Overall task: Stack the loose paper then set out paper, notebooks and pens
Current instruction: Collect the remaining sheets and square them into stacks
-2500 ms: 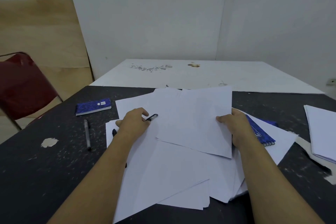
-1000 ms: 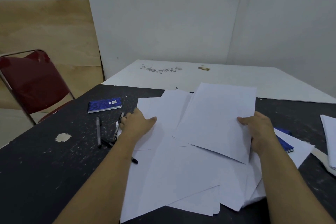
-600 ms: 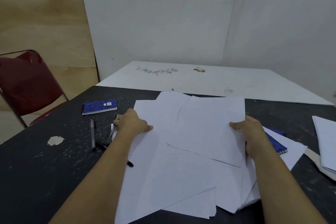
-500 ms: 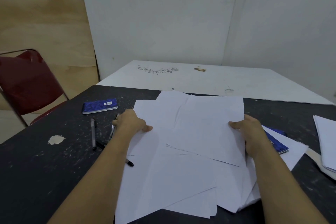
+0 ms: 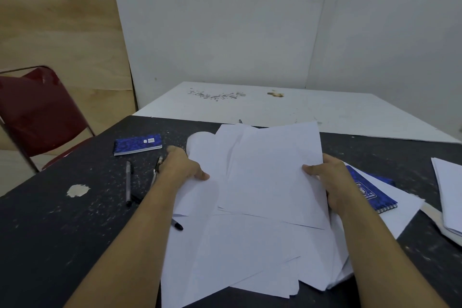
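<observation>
Left hand (image 5: 181,166) and right hand (image 5: 330,177) grip loose paper (image 5: 270,177).

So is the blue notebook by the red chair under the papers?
No, that blue notebook lies uncovered on the black table, apart from the papers.

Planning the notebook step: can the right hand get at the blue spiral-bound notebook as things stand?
Probably yes. The blue spiral-bound notebook lies uncovered just beside the right hand, nothing between them. That hand grips the white paper sheets, though, so it would have to let go first.
</observation>
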